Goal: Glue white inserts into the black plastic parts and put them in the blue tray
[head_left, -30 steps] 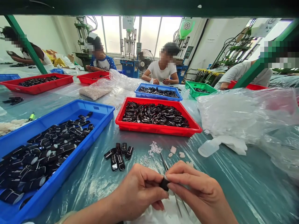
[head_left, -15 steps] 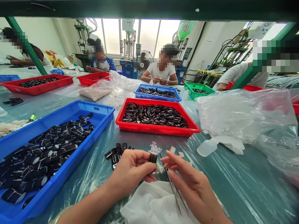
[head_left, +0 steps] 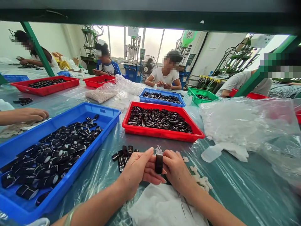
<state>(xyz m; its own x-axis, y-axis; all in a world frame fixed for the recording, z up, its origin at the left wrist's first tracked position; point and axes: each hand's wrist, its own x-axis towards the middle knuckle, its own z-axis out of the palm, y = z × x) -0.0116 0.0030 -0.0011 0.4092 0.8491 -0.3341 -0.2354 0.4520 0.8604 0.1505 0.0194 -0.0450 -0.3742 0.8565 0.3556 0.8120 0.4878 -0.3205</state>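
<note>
Between my two hands, a small glossy black plastic piece (head_left: 159, 164) is held upright above the table. My left hand (head_left: 138, 169) grips it from the left, thumb up and lower fingers extended beneath. With bent fingers, my right hand (head_left: 177, 171) holds its right side. Metal tweezers (head_left: 182, 207) lie partly under my right hand on a crumpled white cloth (head_left: 155, 204). Just beyond the hands is a little heap of white bits (head_left: 159, 149). Several similar black pieces (head_left: 122, 158) lie left of them, and pale pieces (head_left: 201, 179) lie beside my right wrist.
A blue tray (head_left: 113, 116) of black pieces stands at left, and a red tray (head_left: 162, 135) of them ahead. Clear plastic bags (head_left: 244, 122) lie at right. Another person's hand (head_left: 35, 113) reaches in at far left. Co-workers sit opposite; a green beam (head_left: 150, 23) crosses overhead.
My right hand has moved left and closed on the black piece, which now stands upright. Another person's hand has appeared at the left. The view has shifted slightly, exposing pale pieces by my right wrist.
</note>
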